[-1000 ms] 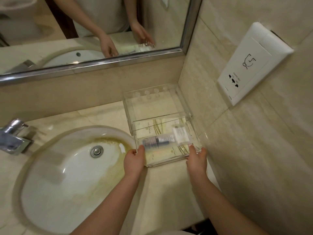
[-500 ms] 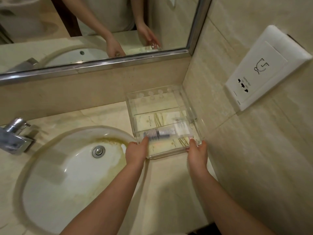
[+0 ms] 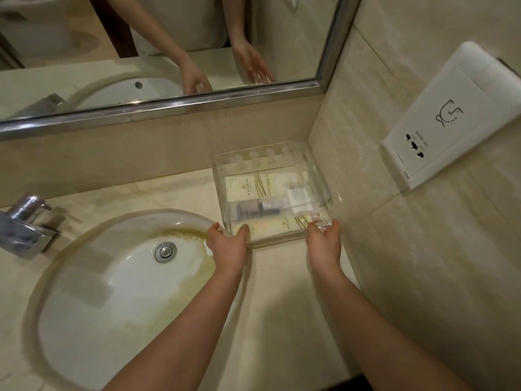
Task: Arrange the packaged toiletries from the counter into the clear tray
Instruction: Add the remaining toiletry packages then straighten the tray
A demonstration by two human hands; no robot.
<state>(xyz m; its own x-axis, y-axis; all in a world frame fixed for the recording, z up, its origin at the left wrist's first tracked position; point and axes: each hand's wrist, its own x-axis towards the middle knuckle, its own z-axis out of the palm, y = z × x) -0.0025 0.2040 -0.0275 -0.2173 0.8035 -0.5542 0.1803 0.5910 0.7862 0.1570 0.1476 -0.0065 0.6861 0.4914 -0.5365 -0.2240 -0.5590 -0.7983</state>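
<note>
One head-worn wide-angle camera is looking forward and steeply down, close over the surface (image 3: pixel 282 306), taking in the sink (image 3: pixel 118 277), mirror (image 3: pixel 169 38) and right-hand wall (image 3: pixel 423 249).

2 bare forearms, left hand (image 3: pixel 227 244) and right hand (image 3: pixel 324 240), no sleeves, rings or watch

1. Beige marble tabletop (image 3: pixel 284 303), running into the corner of the back and right walls.
2. Oval white sink (image 3: pixel 112 292) set into the tabletop at left, yellow stain round its rim.
3. Chrome faucet (image 3: pixel 24 224) on the tabletop at far left.
4. Clear tray (image 3: pixel 324 182) on the tabletop in the corner, packets inside.
</note>
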